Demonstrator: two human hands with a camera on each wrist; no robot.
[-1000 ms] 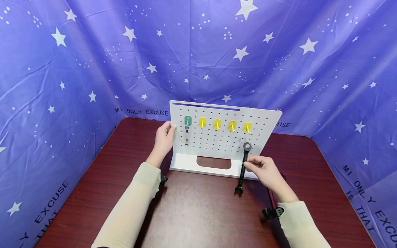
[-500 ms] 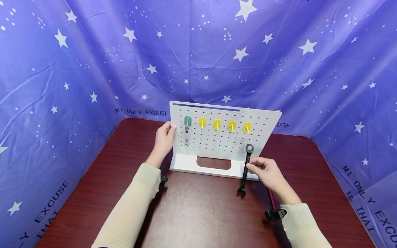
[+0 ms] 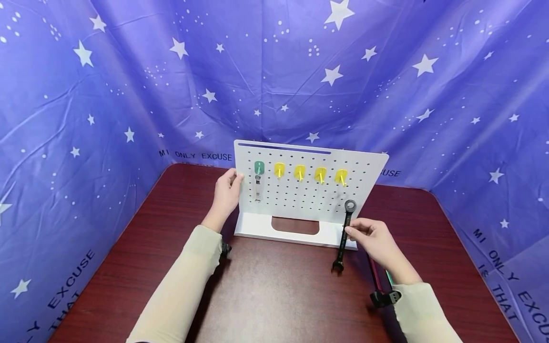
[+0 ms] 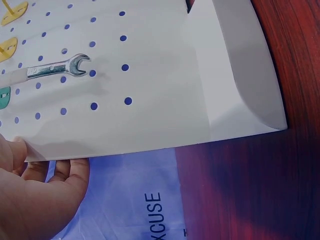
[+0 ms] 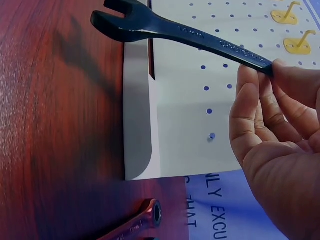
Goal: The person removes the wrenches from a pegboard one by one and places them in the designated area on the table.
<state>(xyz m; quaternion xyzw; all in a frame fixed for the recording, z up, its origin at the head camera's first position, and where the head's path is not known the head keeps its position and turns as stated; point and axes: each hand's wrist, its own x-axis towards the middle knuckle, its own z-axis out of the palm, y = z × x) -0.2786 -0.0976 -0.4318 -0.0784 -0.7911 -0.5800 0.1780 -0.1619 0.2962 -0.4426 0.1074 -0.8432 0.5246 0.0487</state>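
My left hand (image 3: 227, 193) grips the left edge of a white pegboard (image 3: 253, 225), thumb on the front and fingers behind. With thumb and fingertips, my right hand (image 3: 377, 238) pinches a black combination wrench (image 3: 341, 248) around mid-handle. Its ratchet ring end points up in front of the board's lower right part; the open jaw end hangs over the table. The right wrist view shows the black wrench (image 5: 195, 36) with its open end, while the ring end is hidden there. A small silver wrench (image 4: 50, 70) hangs from the green hook (image 3: 259, 167).
Several yellow hooks (image 3: 320, 175) continue the row right of the green one. Beneath my right forearm, a red wrench (image 5: 132, 225) lies on the dark wood table (image 3: 257, 295), beside a green strip (image 3: 389, 277). A blue starry curtain (image 3: 274, 71) surrounds the table.
My right hand has moved slightly right and down with the black wrench, away from the rightmost yellow hook. The left hand keeps its place on the board's edge.
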